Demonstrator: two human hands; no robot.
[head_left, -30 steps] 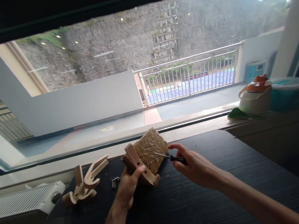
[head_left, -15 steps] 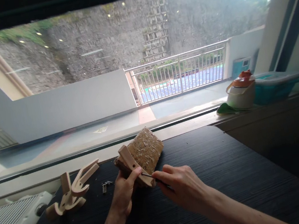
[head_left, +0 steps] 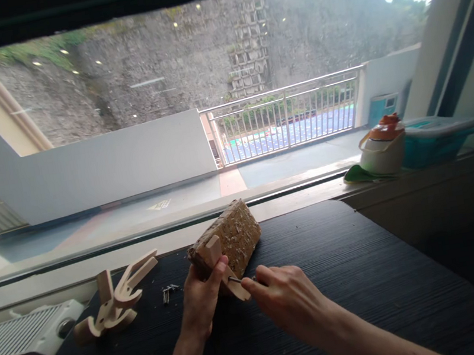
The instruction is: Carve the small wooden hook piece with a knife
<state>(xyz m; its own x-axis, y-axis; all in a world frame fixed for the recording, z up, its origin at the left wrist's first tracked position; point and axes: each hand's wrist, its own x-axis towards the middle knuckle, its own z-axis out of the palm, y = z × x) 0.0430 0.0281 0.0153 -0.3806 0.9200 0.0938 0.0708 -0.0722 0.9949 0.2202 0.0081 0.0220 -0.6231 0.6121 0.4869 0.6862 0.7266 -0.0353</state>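
Observation:
My left hand (head_left: 202, 296) is closed around a light wooden hook piece (head_left: 214, 249), thumb on its front, pressing it against a rough tan block (head_left: 243, 230). The block is tilted on the dark table, its surface flaky and pitted. In my right hand (head_left: 284, 291) is a thin metal tool like a screwdriver (head_left: 234, 280), its handle hidden by the fingers. The tool's tip meets the lower part of the wooden piece, close to my left thumb. Left of my hands lie several curved wooden hooks (head_left: 112, 305) and a small pile of metal screws (head_left: 169, 291).
A white slatted appliance (head_left: 31, 330) stands at the left of the black table (head_left: 352, 279). On the windowsill at right are a bottle with an orange top (head_left: 383, 148), a green leaf-shaped item (head_left: 358, 174) and a teal box (head_left: 435, 140). Glass runs behind the table.
The block and wooden piece have turned slightly in my left hand, and the piece's upper end has shifted right. My right hand with the tool has moved little.

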